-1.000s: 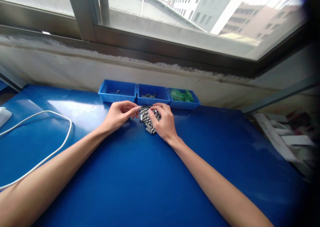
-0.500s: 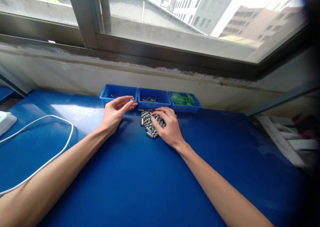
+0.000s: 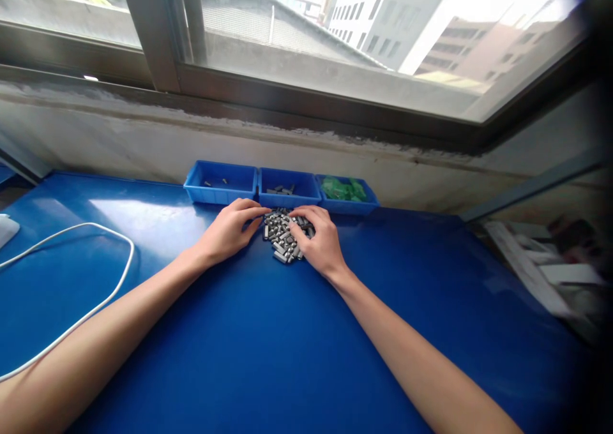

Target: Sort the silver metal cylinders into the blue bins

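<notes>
A pile of small grey metal pins [image 3: 282,236], short and cylindrical, lies on the blue table. My left hand [image 3: 235,226] is at the pile's left edge, fingers stretched toward it and thumb apart; nothing shows in its grasp. Over the right side of the pile rests my right hand [image 3: 320,233], its fingers curved and its thumb a little apart from the forefinger, touching the pins. Behind the pile stand three blue bins. The left bin [image 3: 220,195] has a few small pieces in it, the middle bin [image 3: 290,200] several grey pins, and the right bin [image 3: 349,205] green plastic material [image 3: 342,188].
A white cable [image 3: 129,255] loops across the left of the table [image 3: 268,344] and over my left forearm. A white object [image 3: 7,228] sits at the left edge. A window [image 3: 306,96] and wall rise behind the bins. Blurred items [image 3: 565,268] lie at far right.
My left hand has come down from the left bin to the pile. The small piece between its fingertips is gone from them, and two small pieces show in that bin. My right hand stays on the pile.
</notes>
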`<state>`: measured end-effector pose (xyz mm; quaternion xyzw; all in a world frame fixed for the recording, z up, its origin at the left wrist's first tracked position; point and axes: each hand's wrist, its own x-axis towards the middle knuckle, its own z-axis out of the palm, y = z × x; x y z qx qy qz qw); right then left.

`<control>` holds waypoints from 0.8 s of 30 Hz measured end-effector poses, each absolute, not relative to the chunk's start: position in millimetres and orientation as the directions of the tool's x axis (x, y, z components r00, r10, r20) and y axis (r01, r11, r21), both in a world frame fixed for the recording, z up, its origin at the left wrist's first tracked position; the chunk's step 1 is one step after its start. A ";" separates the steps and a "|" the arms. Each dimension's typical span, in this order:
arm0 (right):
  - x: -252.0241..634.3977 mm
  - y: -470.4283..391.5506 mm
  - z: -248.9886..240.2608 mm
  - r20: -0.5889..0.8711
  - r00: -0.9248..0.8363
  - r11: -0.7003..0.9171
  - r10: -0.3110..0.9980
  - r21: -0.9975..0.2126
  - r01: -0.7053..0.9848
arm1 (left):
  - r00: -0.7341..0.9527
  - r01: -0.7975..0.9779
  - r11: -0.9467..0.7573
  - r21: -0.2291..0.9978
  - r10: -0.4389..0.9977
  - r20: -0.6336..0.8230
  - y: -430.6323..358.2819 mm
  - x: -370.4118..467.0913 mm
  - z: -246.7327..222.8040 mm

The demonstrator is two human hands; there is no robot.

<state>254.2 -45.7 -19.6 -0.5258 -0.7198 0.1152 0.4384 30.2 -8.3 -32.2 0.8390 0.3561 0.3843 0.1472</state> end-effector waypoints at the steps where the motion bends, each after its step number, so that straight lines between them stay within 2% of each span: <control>1: 254.4 -45.4 -19.8 0.508 -0.059 0.419 0.859 -0.632 0.652 | 0.486 0.503 -0.725 0.470 0.688 0.540 -7.4 29.7 -33.9; 3: 254.7 -44.6 -20.7 0.507 -0.054 0.417 0.861 -0.638 0.647 | 0.530 0.526 -0.748 0.404 0.660 0.532 -6.3 28.5 -36.2; 5: 254.9 -44.0 -21.9 0.509 -0.051 0.418 0.859 -0.640 0.645 | 0.535 0.541 -0.746 0.387 0.661 0.526 -6.2 27.2 -36.2; 11: 254.4 -43.2 -23.3 0.511 -0.029 0.409 0.859 -0.650 0.641 | 0.492 0.561 -0.682 0.469 0.730 0.474 -9.2 25.7 -29.4; 13: 254.1 -43.2 -23.2 0.514 -0.031 0.410 0.857 -0.646 0.644 | 0.448 0.536 -0.649 0.541 0.761 0.469 -9.7 26.2 -27.1; 15: 253.9 -43.2 -23.3 0.519 -0.036 0.416 0.854 -0.639 0.648 | 0.366 0.475 -0.575 0.666 0.817 0.445 -9.9 27.2 -24.2; 17: 253.7 -43.2 -23.6 0.525 -0.040 0.421 0.850 -0.632 0.650 | 0.299 0.375 -0.462 0.804 0.881 0.367 -9.9 28.6 -20.4; 19: 253.7 -43.1 -24.0 0.529 -0.044 0.425 0.848 -0.627 0.653 | 0.300 0.263 -0.331 0.906 0.921 0.249 -10.0 30.5 -16.4; 24: 253.6 -42.5 -24.3 0.533 -0.060 0.436 0.844 -0.615 0.657 | 0.352 0.005 -0.079 0.997 0.933 0.072 -10.8 36.5 -11.3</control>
